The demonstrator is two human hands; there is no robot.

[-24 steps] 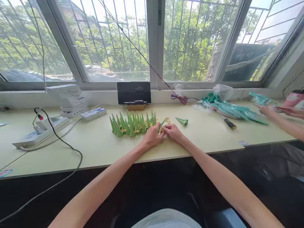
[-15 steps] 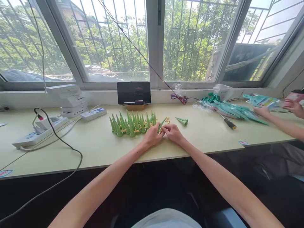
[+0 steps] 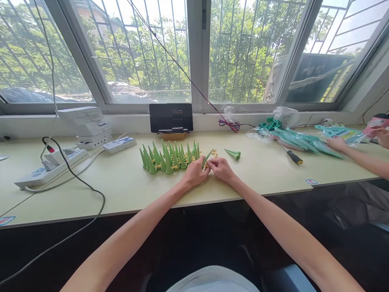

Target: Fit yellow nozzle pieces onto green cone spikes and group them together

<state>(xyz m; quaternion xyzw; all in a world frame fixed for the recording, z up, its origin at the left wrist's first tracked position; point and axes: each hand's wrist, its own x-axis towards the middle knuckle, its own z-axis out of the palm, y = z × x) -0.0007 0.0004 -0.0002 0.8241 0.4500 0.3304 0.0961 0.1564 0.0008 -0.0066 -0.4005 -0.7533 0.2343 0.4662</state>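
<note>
My left hand (image 3: 197, 172) is closed around a green cone (image 3: 208, 156), which leans with its tip up and to the right. Fingers of my right hand (image 3: 221, 168) are pinched at the lower end of that cone, by a small yellow piece (image 3: 207, 165) mostly covered by the fingertips. To the left, several green cones (image 3: 164, 160) stand upright in rows, with yellow pieces low among them. Behind my hands lie loose yellow pieces (image 3: 214, 153). A pair of green cones (image 3: 233, 154) rests on its side to the right.
A black tablet (image 3: 170, 118) stands by the window. White boxes (image 3: 91, 126), a power strip (image 3: 51, 170) and a black cable (image 3: 91, 188) occupy the left. At right are a screwdriver (image 3: 294, 157), teal plastic items (image 3: 304, 141) and another person's hands (image 3: 336, 143).
My hands stay almost in place at the cone. At the far right, the other person's hands have shifted, and a clear plastic bag now shows between them.
</note>
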